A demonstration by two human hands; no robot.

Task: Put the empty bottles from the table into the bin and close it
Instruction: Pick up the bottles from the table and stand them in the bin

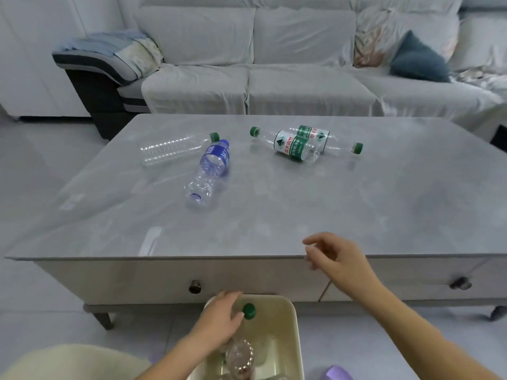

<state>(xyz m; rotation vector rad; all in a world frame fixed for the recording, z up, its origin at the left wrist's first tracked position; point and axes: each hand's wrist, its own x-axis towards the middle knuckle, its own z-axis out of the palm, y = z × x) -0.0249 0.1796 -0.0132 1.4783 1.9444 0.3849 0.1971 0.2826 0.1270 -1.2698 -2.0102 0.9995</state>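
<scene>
Holding a green-capped bottle (248, 311) over the bin (290, 325), left hand (219, 319).

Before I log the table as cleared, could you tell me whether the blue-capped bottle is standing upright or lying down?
Lying down. The blue-capped bottle rests on its side on the table, cap end pointing toward the sofa.

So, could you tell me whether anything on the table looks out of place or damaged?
Four empty bottles lie on their sides on the table. The blue-label bottle looks crumpled. Two green-label bottles lie crossed, touching. The label-free bottle lies beside them. Nothing spilled.
</scene>
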